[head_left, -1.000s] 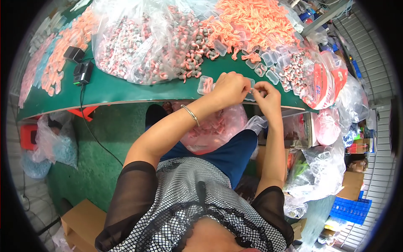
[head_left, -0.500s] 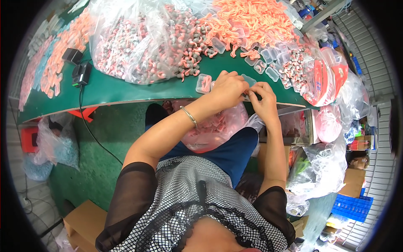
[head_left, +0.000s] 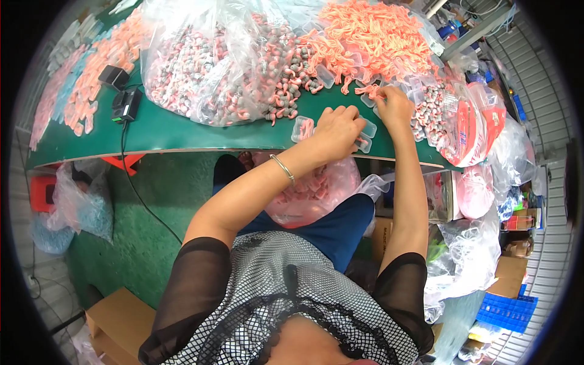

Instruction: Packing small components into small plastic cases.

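Note:
My left hand [head_left: 337,134] is at the table's front edge, its fingers curled over a small open clear plastic box [head_left: 365,137]. What lies under the fingers is hidden. Farther right, my right hand [head_left: 395,110] reaches to a small bundle of orange cord [head_left: 367,90], its bent fingertips closed at the end of it. Beside my left wrist stands another clear box [head_left: 302,129] with a pink-orange cord inside.
A large clear bag [head_left: 207,79] of grey-and-pink pieces covers the middle of the green table [head_left: 201,139]. Behind my right hand is a heap of orange cords [head_left: 371,36]. Small grey-and-pink pieces [head_left: 429,109] lie to the right. A pink bag [head_left: 310,194] hangs below the edge.
My right hand has left my left hand and moved away across the table to the orange cord bundle. My left hand now rests lower over the clear box. The view has shifted slightly.

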Action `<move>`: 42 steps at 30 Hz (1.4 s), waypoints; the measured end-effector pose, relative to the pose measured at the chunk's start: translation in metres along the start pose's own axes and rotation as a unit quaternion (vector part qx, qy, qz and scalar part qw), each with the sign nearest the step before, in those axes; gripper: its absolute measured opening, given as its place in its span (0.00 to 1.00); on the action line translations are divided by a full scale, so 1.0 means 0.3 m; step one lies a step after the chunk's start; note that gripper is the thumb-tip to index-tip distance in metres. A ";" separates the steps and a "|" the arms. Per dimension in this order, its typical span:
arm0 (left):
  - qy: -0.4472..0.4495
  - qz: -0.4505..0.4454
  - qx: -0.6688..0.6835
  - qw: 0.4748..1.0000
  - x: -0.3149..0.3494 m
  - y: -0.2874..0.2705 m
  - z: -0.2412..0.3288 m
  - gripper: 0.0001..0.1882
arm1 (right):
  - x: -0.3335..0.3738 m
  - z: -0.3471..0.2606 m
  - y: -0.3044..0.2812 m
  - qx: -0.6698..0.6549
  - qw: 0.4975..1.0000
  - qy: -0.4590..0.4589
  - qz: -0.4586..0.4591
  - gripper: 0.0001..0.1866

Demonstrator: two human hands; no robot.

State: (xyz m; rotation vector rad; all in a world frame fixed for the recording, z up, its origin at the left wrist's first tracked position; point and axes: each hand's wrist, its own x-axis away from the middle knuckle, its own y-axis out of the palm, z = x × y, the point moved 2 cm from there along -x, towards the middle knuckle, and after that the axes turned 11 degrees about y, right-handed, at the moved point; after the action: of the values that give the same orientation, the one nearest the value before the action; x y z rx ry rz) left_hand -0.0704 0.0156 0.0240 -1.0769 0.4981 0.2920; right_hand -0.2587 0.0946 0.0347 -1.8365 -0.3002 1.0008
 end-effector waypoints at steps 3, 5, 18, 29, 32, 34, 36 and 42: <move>-0.013 -0.038 -0.035 0.999 -0.010 -0.007 -0.008 0.20 | 0.034 0.036 -0.047 -0.154 0.986 0.064 -0.018 0.06; -0.034 -0.110 -0.043 0.992 -0.017 -0.011 -0.018 0.22 | 0.074 0.061 -0.061 -0.236 0.968 0.079 -0.019 0.06; -0.046 -0.121 -0.035 0.991 -0.021 -0.007 -0.027 0.22 | 0.229 -0.142 -0.219 -0.146 0.981 -0.099 -0.078 0.08; -0.054 -0.106 -0.015 0.993 -0.014 -0.021 -0.029 0.22 | 0.257 -0.054 -0.174 -0.268 0.947 -0.009 -0.178 0.09; -0.047 -0.100 -0.012 0.994 -0.012 -0.018 -0.032 0.22 | 0.263 -0.061 -0.162 -0.271 0.948 -0.001 -0.169 0.07; -0.047 -0.101 -0.015 0.994 -0.014 -0.016 -0.032 0.22 | 0.263 -0.075 -0.160 -0.271 0.949 0.000 -0.160 0.06; -0.045 -0.103 -0.017 0.994 -0.016 -0.015 -0.031 0.22 | 0.266 -0.093 -0.158 -0.270 0.951 0.002 -0.150 0.05; -0.045 -0.093 -0.024 0.994 -0.012 -0.007 -0.033 0.21 | 0.283 -0.126 -0.167 -0.185 0.973 -0.065 -0.118 0.05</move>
State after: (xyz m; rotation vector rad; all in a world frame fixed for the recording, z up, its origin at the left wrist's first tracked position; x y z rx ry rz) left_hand -0.0749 0.0057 0.0237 -1.1440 0.3079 0.1880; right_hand -0.1661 0.1448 0.0413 -2.0084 -0.8128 0.9434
